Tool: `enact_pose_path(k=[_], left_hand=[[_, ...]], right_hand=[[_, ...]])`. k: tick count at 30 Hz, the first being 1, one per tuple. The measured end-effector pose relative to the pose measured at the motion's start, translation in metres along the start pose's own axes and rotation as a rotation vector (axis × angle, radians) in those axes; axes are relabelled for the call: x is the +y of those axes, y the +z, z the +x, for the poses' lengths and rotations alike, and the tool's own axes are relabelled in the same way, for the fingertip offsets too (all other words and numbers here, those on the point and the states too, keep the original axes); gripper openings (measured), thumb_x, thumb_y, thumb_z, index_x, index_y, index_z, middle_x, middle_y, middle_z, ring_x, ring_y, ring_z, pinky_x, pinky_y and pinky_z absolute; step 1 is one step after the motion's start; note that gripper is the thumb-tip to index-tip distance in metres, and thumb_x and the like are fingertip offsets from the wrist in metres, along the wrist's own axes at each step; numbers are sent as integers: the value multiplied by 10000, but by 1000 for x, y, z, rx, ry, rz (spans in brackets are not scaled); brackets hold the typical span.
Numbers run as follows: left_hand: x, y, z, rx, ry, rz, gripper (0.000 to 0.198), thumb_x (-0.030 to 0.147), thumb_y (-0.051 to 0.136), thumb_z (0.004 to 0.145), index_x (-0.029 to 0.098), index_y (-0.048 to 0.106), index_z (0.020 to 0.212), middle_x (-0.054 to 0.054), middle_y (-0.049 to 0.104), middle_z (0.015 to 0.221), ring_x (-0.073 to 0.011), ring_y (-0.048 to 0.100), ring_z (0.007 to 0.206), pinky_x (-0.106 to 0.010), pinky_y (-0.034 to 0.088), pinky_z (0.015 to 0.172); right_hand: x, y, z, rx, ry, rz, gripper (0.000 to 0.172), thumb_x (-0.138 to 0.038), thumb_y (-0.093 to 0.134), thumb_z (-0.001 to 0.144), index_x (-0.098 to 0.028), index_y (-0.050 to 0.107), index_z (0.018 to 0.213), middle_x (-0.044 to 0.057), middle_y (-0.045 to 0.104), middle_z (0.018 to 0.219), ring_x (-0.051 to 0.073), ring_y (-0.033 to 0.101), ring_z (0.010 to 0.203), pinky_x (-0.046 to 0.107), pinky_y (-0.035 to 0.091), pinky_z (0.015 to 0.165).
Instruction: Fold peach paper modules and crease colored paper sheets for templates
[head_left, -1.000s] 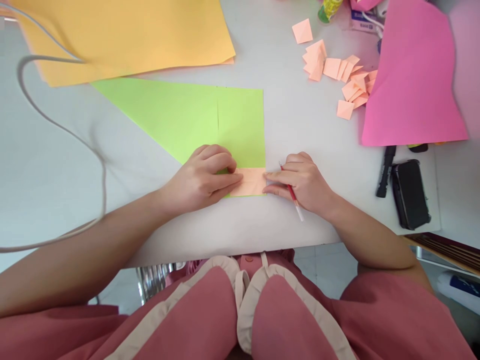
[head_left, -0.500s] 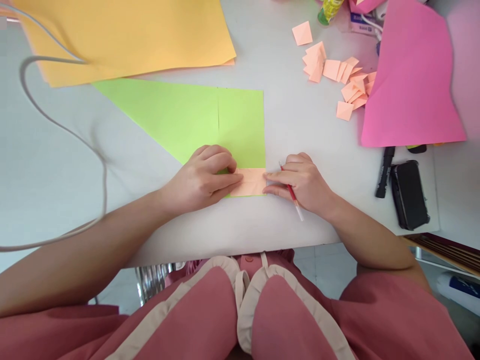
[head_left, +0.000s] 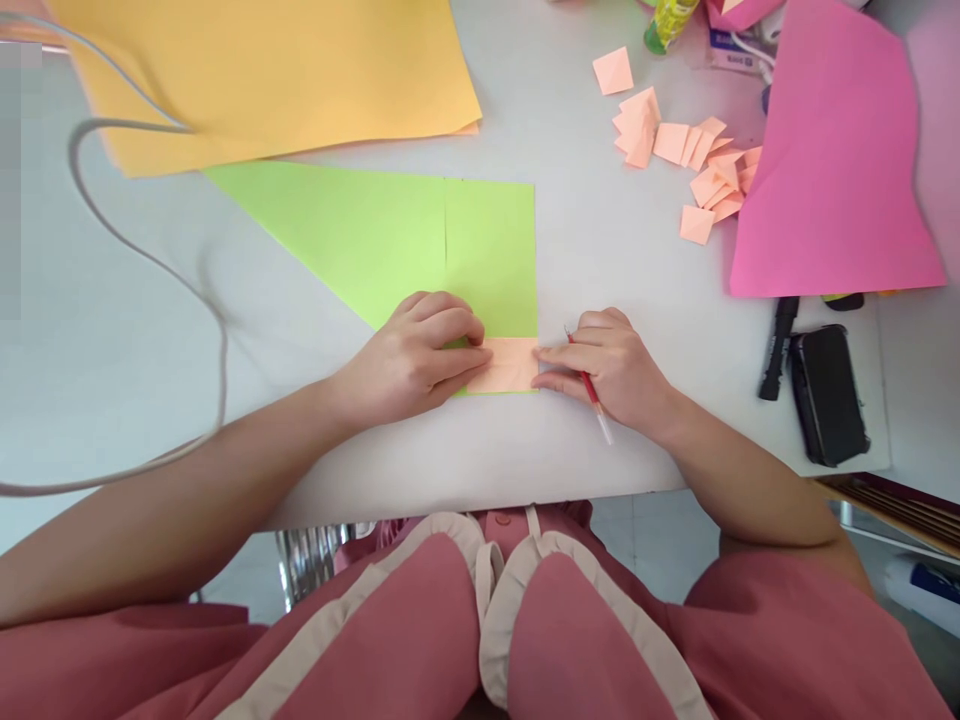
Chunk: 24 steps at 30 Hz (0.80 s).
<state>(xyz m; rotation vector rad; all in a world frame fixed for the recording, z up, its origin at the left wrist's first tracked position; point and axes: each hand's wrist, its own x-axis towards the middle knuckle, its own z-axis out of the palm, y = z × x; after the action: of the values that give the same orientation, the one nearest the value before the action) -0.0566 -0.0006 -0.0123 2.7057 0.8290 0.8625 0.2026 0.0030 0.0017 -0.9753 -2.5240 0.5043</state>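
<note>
A small peach paper rectangle (head_left: pixel 511 365) lies flat on the lower right corner of a green paper sheet (head_left: pixel 491 250), near the table's front edge. My left hand (head_left: pixel 420 360) presses the peach paper's left end with its thumb and index finger, the other fingers curled. At the right end, the thumb and index fingertips of my right hand (head_left: pixel 619 365) touch the paper's edge. A slim red pen refill (head_left: pixel 591 388) with a clear end is tucked between the fingers of that hand. A short slit or line runs down from the green sheet's top edge.
Orange-yellow sheets (head_left: pixel 285 70) lie at the back left, and a white cable (head_left: pixel 169 262) loops at the left. Several folded peach squares (head_left: pixel 697 225) are scattered at the back right beside a pink sheet (head_left: pixel 832 190). A black marker (head_left: pixel 778 348) and a black phone (head_left: pixel 830 395) lie at right.
The whole view has shifted slightly, so everything appears a little farther right. Both hands keep their places on the peach paper.
</note>
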Motion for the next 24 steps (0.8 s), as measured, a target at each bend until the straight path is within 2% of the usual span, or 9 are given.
enact_pose_path(k=[4, 11, 24], left_hand=[[0, -1, 0, 1, 5, -21, 125, 169, 572, 891, 185, 663, 807, -70, 653, 865, -214, 594, 869, -375, 486, 743], [-1, -1, 0, -62, -68, -40, 203, 215, 524, 918, 219, 682, 790, -58, 666, 865, -204, 601, 879, -377, 484, 769], [0, -5, 2, -84, -158, -171, 238, 257, 529, 921, 235, 673, 734, -50, 667, 886, -200, 579, 890, -378, 486, 812]], right_hand=[[0, 0, 0, 28, -24, -10, 240, -395, 652, 862, -173, 744, 859, -6, 525, 543, 138, 443, 625, 296, 334, 667], [0, -1, 0, -15, 6, 7, 248, -407, 640, 868, -183, 744, 878, -2, 531, 550, 145, 442, 635, 302, 331, 680], [-1, -2, 0, -22, 20, 15, 258, -425, 628, 871, -194, 745, 872, -4, 514, 543, 146, 430, 624, 309, 329, 678]])
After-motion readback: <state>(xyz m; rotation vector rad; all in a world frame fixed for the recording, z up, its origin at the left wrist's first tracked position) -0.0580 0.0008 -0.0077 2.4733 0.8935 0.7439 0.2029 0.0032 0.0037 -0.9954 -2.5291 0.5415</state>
